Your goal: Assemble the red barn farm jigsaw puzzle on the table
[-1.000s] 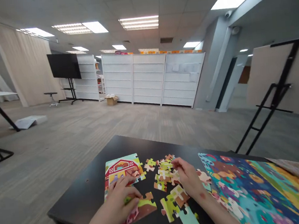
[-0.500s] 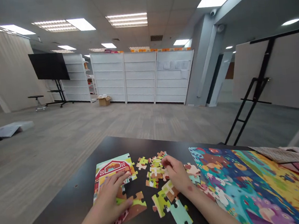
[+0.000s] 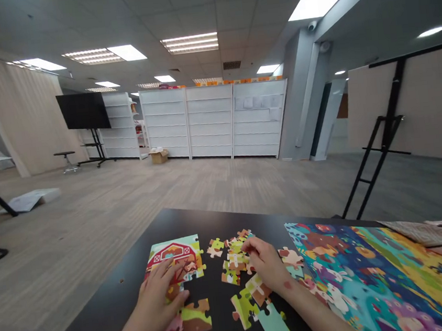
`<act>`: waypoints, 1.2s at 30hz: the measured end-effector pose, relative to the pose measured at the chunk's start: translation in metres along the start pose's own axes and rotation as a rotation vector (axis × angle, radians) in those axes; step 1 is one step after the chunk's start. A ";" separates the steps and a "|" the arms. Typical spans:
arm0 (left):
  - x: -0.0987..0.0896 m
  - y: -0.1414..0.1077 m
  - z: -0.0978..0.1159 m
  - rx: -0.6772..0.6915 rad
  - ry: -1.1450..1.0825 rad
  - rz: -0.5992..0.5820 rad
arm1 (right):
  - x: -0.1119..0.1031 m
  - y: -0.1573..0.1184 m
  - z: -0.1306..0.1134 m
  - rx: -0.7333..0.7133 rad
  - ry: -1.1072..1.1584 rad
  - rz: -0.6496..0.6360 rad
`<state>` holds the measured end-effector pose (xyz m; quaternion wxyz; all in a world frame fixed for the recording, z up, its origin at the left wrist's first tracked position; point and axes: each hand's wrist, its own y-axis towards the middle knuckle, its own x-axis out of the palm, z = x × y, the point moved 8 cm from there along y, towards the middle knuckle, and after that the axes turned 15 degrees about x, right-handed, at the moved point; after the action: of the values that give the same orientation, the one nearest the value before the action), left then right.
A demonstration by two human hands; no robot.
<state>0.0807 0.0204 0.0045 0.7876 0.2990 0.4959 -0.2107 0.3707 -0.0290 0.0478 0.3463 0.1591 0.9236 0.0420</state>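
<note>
A partly joined puzzle with a red barn (image 3: 186, 251) lies at the left of the black table. My left hand (image 3: 159, 293) rests on it, fingers spread, palm down. Loose puzzle pieces (image 3: 237, 261) form a pile in the middle. Over the pile's right side is my right hand (image 3: 266, 263), its fingers curled together at the pieces; what they hold, if anything, is hidden. Nearer me lie a light teal piece (image 3: 275, 325) and a green piece (image 3: 244, 308).
A colourful illustrated sheet (image 3: 346, 273) covers the right of the black table (image 3: 112, 298), with patterned cloth (image 3: 413, 233) beyond it. A board on a black easel (image 3: 383, 132) stands at the right. White shelves (image 3: 208, 122) line the back.
The camera view has shifted, so the table sits slightly lower and further right. My left hand has drawn back a little on the barn puzzle, uncovering more of it. My right hand stays at the pile.
</note>
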 end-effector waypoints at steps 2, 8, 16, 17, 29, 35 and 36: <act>0.002 0.001 0.001 -0.005 0.010 -0.017 | 0.005 -0.003 -0.003 -0.035 -0.048 -0.052; 0.006 0.000 0.000 -0.021 0.045 -0.041 | 0.015 -0.008 -0.005 -0.056 -0.114 -0.184; 0.005 0.000 0.002 -0.024 0.035 -0.079 | 0.014 -0.005 -0.006 -0.026 0.031 -0.210; 0.005 0.000 0.002 -0.031 0.040 -0.085 | 0.014 -0.005 -0.005 -0.020 0.058 -0.206; 0.010 -0.002 -0.002 -0.005 0.053 -0.040 | -0.030 0.025 0.039 0.202 0.388 0.220; 0.006 -0.002 0.001 -0.003 0.023 -0.052 | -0.062 0.041 0.067 0.249 0.165 0.315; 0.005 -0.001 0.002 -0.001 0.021 -0.049 | -0.068 0.043 0.072 0.258 0.105 0.306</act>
<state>0.0833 0.0180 0.0000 0.7771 0.2883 0.5115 -0.2266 0.4769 -0.0120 0.0441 0.2639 0.3383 0.9031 -0.0165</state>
